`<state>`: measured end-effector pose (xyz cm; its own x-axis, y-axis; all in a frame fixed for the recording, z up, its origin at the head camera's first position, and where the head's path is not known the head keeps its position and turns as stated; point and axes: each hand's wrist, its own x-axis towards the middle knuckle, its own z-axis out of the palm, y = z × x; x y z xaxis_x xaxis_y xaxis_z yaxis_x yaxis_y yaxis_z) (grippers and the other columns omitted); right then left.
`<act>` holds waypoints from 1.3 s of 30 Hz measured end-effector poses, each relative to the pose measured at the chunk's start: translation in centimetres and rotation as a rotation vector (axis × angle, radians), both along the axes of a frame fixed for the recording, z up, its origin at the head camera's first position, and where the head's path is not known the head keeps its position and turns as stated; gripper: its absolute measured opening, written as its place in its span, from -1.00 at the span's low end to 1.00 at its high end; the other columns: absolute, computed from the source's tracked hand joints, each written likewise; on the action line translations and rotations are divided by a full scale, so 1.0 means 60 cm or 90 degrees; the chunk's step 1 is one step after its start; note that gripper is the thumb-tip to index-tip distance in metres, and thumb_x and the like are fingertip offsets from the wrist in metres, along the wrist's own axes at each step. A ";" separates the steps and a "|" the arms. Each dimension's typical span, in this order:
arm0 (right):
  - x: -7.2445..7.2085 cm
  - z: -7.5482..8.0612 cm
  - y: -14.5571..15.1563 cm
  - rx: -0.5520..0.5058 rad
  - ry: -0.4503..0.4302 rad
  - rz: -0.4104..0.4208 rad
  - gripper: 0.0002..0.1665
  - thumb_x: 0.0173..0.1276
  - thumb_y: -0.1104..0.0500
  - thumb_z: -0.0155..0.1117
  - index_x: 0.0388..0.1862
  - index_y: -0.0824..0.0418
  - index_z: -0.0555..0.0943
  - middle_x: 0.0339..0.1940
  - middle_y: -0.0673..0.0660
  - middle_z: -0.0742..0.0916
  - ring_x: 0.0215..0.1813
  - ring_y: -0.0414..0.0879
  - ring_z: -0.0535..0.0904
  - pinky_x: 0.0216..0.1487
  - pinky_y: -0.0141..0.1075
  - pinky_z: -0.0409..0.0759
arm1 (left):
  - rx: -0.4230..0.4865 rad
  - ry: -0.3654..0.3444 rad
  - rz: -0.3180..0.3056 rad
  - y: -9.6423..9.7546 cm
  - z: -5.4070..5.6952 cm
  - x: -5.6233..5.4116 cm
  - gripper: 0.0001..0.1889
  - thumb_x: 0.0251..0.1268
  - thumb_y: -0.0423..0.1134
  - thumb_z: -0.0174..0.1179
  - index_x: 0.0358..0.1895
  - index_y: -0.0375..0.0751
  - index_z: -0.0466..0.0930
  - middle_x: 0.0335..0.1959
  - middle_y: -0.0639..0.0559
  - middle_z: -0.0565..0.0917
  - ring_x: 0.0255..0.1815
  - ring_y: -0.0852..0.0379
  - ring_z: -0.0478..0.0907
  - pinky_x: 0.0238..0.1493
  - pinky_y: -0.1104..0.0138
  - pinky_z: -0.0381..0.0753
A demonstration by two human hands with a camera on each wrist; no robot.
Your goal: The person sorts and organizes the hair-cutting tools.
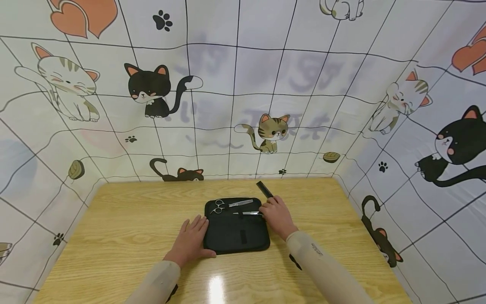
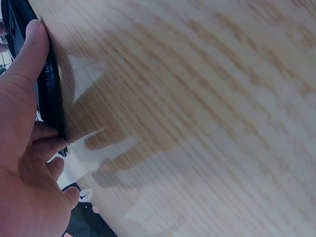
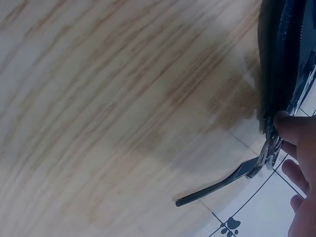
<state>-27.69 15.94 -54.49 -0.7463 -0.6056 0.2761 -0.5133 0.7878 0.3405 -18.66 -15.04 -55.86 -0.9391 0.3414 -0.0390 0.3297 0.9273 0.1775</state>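
Observation:
A black zip case (image 1: 228, 232) lies flat on the table. Along its left edge rests my left hand (image 1: 192, 238), fingers fairly straight and thumb at the near corner; the left wrist view shows the thumb (image 2: 32, 54) against the case's side. One pair of silver scissors (image 1: 239, 203) lies across the top of the case. At the right edge, my right hand (image 1: 279, 215) pinches a second pair of scissors (image 1: 247, 213), blades pointing left and handles mostly hidden by the fingers. Its finger loops (image 3: 269, 153) show past the case edge, beside a black comb (image 1: 264, 189).
A pale wood table (image 1: 133, 228) reaches back to a white cloth wall (image 1: 212, 105) printed with cats and grid lines, which also stands at both sides. On the case's near half sits a small black strap (image 1: 243, 236).

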 end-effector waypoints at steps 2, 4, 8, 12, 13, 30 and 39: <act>-0.003 0.000 -0.001 -0.004 -0.004 0.003 -0.85 0.11 0.02 0.52 -0.31 -0.06 0.77 -0.29 -0.16 0.80 -0.11 -0.11 0.57 0.14 -0.18 0.39 | -0.001 0.001 0.000 0.000 0.000 0.000 0.17 -0.17 0.46 0.32 0.45 -0.29 0.25 0.50 -0.15 0.27 0.56 -0.13 0.12 0.52 -0.15 0.04; -0.007 0.001 -0.002 -0.008 -0.010 0.010 -0.88 0.11 0.04 0.52 -0.34 -0.05 0.77 -0.32 -0.16 0.80 -0.11 -0.10 0.58 0.14 -0.16 0.39 | 0.000 0.000 0.001 0.000 0.000 0.000 0.17 -0.17 0.46 0.33 0.45 -0.29 0.25 0.50 -0.15 0.27 0.56 -0.12 0.12 0.51 -0.15 0.05; -0.014 0.003 -0.004 -0.006 -0.025 0.018 -0.92 0.10 0.05 0.53 -0.41 -0.05 0.76 -0.36 -0.15 0.79 -0.12 -0.09 0.58 0.17 -0.14 0.38 | 0.009 -0.005 0.001 0.000 0.000 0.000 0.17 -0.17 0.45 0.34 0.45 -0.30 0.25 0.50 -0.15 0.27 0.56 -0.13 0.12 0.51 -0.16 0.06; -0.019 0.010 -0.005 0.011 -0.055 0.013 -0.94 0.11 0.07 0.53 -0.42 -0.07 0.78 -0.35 -0.13 0.80 -0.09 -0.09 0.58 0.28 -0.12 0.35 | 0.014 -0.005 0.002 0.000 0.000 0.000 0.17 -0.17 0.45 0.34 0.45 -0.30 0.25 0.50 -0.15 0.27 0.56 -0.14 0.12 0.50 -0.16 0.07; -0.020 0.012 -0.006 0.014 -0.062 0.012 -0.94 0.10 0.07 0.53 -0.42 -0.08 0.78 -0.35 -0.12 0.80 -0.09 -0.09 0.58 0.30 -0.12 0.35 | 0.014 -0.005 0.003 0.001 -0.001 0.000 0.17 -0.17 0.45 0.34 0.45 -0.29 0.25 0.50 -0.15 0.27 0.56 -0.14 0.12 0.50 -0.16 0.07; -0.024 0.026 -0.014 0.136 -0.067 -0.003 -0.97 0.24 0.09 0.43 -0.35 -0.08 0.78 -0.32 -0.13 0.79 -0.07 -0.11 0.58 0.36 -0.12 0.30 | 0.018 -0.018 0.010 0.002 -0.004 0.001 0.16 -0.16 0.45 0.33 0.46 -0.28 0.24 0.51 -0.14 0.25 0.57 -0.13 0.10 0.51 -0.15 0.06; -0.027 0.022 -0.019 0.144 -0.032 0.016 -0.89 0.23 0.14 0.43 -0.30 -0.11 0.76 -0.26 -0.15 0.78 0.02 -0.12 0.57 0.41 -0.10 0.27 | 0.019 -0.026 0.013 0.000 -0.004 0.001 0.16 -0.15 0.44 0.32 0.47 -0.28 0.22 0.52 -0.14 0.24 0.58 -0.14 0.07 0.53 -0.14 0.03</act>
<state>-29.33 14.81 -53.18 -0.7399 -0.6662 0.0936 -0.5524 0.6810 0.4806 -18.59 -15.06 -56.08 -0.9437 0.3238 -0.0674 0.3027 0.9277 0.2184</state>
